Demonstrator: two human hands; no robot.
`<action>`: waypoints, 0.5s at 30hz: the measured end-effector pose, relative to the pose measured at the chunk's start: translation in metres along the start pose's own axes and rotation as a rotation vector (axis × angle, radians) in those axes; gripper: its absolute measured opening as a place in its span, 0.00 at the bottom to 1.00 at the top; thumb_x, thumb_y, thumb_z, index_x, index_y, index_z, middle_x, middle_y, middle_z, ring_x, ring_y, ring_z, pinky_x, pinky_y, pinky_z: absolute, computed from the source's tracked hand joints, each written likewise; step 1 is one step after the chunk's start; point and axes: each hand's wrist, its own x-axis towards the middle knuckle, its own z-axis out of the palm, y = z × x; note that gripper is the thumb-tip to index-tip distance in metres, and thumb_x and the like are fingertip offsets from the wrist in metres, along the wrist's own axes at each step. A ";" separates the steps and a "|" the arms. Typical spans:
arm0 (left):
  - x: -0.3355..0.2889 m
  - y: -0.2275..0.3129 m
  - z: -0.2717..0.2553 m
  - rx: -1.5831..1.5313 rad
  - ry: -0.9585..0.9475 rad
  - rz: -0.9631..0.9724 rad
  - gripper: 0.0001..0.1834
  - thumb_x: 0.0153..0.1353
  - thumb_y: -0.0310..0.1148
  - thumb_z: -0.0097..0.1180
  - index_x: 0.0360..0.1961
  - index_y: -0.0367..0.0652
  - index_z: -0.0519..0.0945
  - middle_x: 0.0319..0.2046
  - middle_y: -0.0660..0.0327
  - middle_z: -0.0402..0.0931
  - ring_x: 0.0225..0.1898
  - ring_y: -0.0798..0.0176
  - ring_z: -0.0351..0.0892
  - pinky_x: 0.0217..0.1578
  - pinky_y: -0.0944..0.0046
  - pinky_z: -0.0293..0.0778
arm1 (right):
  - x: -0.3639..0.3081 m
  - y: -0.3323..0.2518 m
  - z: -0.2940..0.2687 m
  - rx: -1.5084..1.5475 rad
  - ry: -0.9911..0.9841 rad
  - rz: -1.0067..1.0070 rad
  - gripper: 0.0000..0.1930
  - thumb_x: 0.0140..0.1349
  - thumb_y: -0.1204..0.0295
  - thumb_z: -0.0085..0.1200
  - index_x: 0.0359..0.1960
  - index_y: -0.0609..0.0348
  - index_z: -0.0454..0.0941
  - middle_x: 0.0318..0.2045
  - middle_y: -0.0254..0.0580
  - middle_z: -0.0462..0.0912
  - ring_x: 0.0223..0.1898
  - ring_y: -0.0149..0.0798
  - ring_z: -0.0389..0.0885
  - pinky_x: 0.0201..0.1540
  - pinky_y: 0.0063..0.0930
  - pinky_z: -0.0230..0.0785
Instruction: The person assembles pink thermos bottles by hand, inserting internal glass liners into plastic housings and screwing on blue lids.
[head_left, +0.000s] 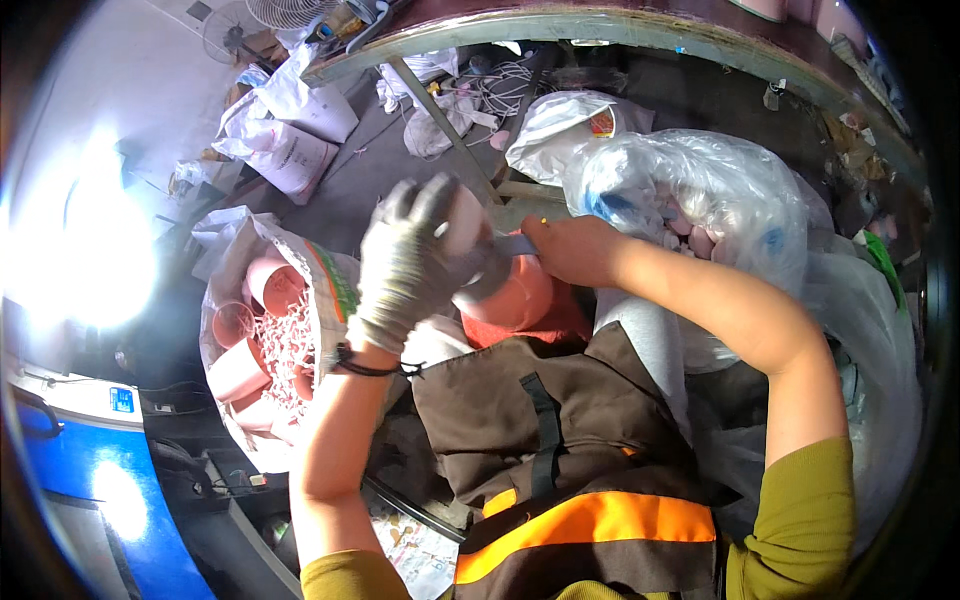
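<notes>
Brown apron [480, 390] nearest the camera, spread over the lap, orange band across it.

From the left: blue cabinet [140, 490] low in the corner. Then white sack [338, 290], mouth up, with pink cups [240, 370] lying at odd angles among thin curly pink scraps [285, 340]. Further back, filled white bags [295, 160] on the floor.

Center: left hand [408, 250], gloved, fingers wrapped round a pink piece [465, 222], held up over the lap just right of the sack. Motion blur there; can't make out its full shape or rim. Below it, a larger pink-orange rounded thing [522, 300] in front of red material [560, 322]; can't tell whether it touches the pink piece.

Right hand [582, 250], bare, gripping a slim grey tool [517, 245] that reaches left to the pink piece. Looks like a blade; tip lost in blur, contact likely.

Right: clear plastic bag [740, 175] beside the forearm, more pink pieces [700, 240] inside. Tabletop [600, 28] runs along the far side.

Step in hand, my read: tool being worked along the edge of the pink piece. Next move calls for a firm left grip, a light controlled stroke, gloved fingers out of the tool's path. Slip risk is toward the glove.
</notes>
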 end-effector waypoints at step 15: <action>-0.010 0.020 0.030 -0.137 -0.053 -0.112 0.42 0.43 0.48 0.70 0.59 0.42 0.70 0.52 0.46 0.71 0.54 0.39 0.70 0.55 0.46 0.68 | -0.013 0.009 -0.006 -0.104 0.065 -0.034 0.16 0.59 0.63 0.56 0.44 0.58 0.70 0.31 0.53 0.81 0.33 0.58 0.81 0.34 0.49 0.73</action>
